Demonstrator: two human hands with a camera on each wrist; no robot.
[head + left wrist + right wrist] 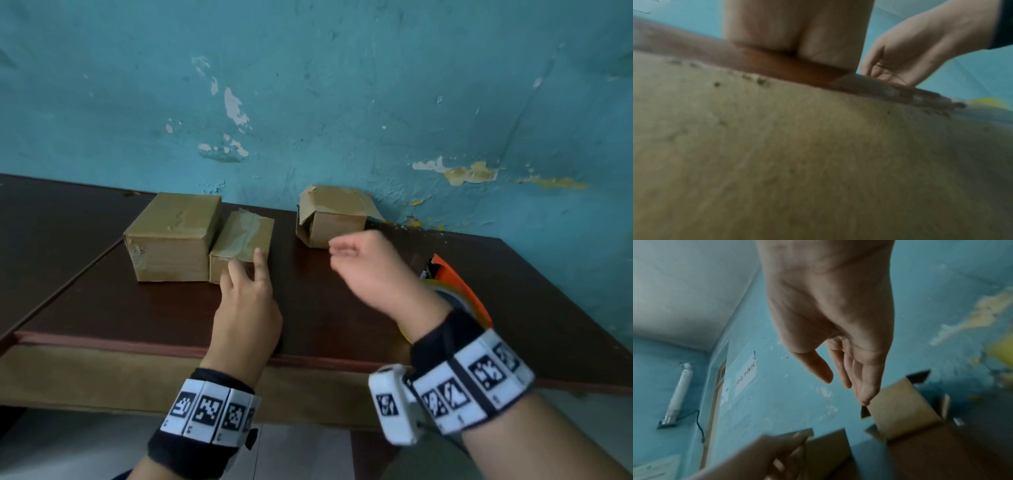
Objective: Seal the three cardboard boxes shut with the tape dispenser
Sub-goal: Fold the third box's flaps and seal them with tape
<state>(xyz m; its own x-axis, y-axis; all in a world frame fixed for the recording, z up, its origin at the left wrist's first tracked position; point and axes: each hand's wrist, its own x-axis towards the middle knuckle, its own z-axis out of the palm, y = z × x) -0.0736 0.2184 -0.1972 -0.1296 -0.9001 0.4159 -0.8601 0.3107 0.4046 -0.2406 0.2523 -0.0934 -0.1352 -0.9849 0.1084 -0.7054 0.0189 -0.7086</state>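
Resting straight fingers on the taped middle box, the left hand likely steadies it while the empty, loosely curled right hand reaches toward the open box.

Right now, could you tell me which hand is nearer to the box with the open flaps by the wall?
Right. The right hand hovers just in front of the open box; the left hand touches the small taped box.

Three cardboard boxes, one tape dispenser, two hands.
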